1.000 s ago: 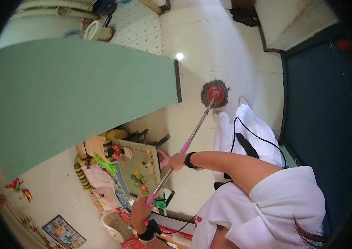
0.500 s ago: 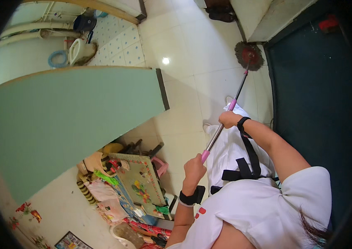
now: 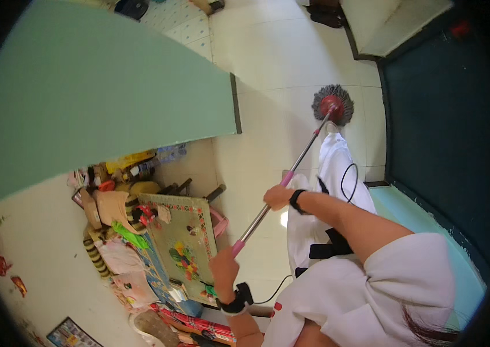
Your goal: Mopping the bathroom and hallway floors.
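Mopping stroke in hand. My right hand (image 3: 278, 196) grips the mop handle (image 3: 282, 184) midway; my left hand (image 3: 223, 269) is clenched round its near pink end. The mop head (image 3: 333, 105) — grey strands, red hub — rests on the pale tiled floor (image 3: 268, 81), far right, beside the dark mat (image 3: 435, 115). Next move, I judge: draw the head back toward my feet, keeping both grips firm.

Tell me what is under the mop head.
The round grey mop head with its red centre rests on pale glossy floor tiles. The tile directly beneath it is covered by the strands, so any dirt or wetness there cannot be seen.
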Demonstrator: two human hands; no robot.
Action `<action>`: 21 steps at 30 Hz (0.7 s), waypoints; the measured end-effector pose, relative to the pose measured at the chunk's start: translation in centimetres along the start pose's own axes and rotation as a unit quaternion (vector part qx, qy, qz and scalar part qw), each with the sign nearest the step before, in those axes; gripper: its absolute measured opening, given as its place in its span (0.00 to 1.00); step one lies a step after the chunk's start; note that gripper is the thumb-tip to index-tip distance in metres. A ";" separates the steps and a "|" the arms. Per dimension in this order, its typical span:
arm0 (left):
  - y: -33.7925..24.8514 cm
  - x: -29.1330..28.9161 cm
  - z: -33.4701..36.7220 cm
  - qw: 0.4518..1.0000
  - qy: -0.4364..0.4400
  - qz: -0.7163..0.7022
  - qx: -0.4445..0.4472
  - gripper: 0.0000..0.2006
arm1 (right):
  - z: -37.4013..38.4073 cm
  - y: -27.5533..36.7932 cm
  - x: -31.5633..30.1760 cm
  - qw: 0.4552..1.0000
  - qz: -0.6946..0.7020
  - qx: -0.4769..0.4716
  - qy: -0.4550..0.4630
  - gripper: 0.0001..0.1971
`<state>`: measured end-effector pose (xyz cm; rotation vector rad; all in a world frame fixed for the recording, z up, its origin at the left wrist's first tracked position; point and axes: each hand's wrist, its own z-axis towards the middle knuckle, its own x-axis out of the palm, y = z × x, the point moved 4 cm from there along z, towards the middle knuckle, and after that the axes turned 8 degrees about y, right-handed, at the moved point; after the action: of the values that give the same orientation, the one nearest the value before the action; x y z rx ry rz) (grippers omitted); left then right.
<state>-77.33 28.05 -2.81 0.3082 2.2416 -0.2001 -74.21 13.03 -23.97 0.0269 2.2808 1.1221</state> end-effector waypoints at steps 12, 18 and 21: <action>11.0 -2.2 -14.9 0.976 -0.013 0.064 -0.207 0.04 | 8.7 20.2 3.7 0.981 -0.079 -0.131 0.119 0.07; 6.9 -4.2 -11.6 0.989 -0.037 0.058 -0.133 0.05 | 4.7 15.3 0.8 0.987 0.071 -0.143 -0.022 0.07; 3.1 -4.5 -7.8 0.993 -0.008 0.022 -0.112 0.10 | 2.1 10.3 -1.0 0.994 0.052 -0.085 -0.041 0.06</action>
<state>-79.39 32.28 5.53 0.2328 2.2136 0.0713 -74.68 20.85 -16.96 0.1247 2.1247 1.3416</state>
